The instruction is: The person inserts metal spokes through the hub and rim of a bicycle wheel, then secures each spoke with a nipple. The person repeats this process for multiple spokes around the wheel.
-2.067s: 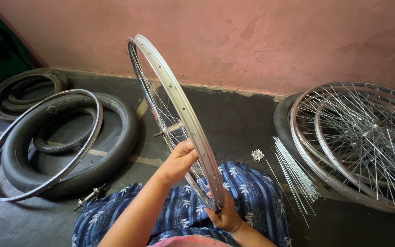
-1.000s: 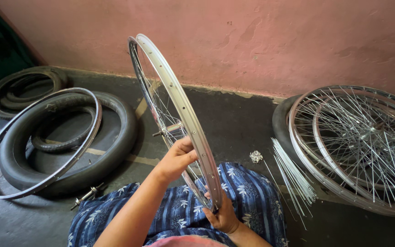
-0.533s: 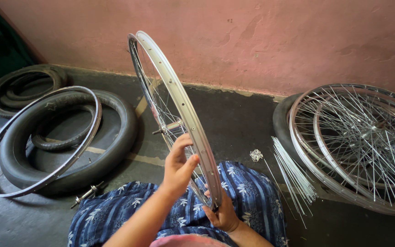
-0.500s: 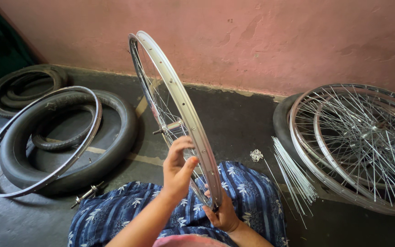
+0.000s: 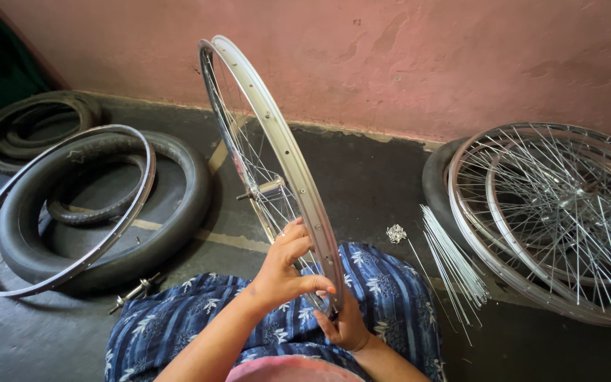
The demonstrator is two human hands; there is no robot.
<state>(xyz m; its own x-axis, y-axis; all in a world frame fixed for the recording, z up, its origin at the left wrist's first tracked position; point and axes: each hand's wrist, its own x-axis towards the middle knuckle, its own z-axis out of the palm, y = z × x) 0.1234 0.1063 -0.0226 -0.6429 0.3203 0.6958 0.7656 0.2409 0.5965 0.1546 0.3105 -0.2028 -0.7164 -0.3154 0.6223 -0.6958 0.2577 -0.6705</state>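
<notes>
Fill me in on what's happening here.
A person sits on the floor with an upright wheel rim resting on their lap. The left hand touches the spokes near the rim's lower edge, and the right hand holds it from below. Loose spokes and finished wheels lie to the right, tyres to the left.

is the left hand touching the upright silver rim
Touching. The head view shows the left hand with its fingers wrapped against the lower part of the silver rim, thumb tip pressed on the rim's edge, with no gap visible between them.
</notes>
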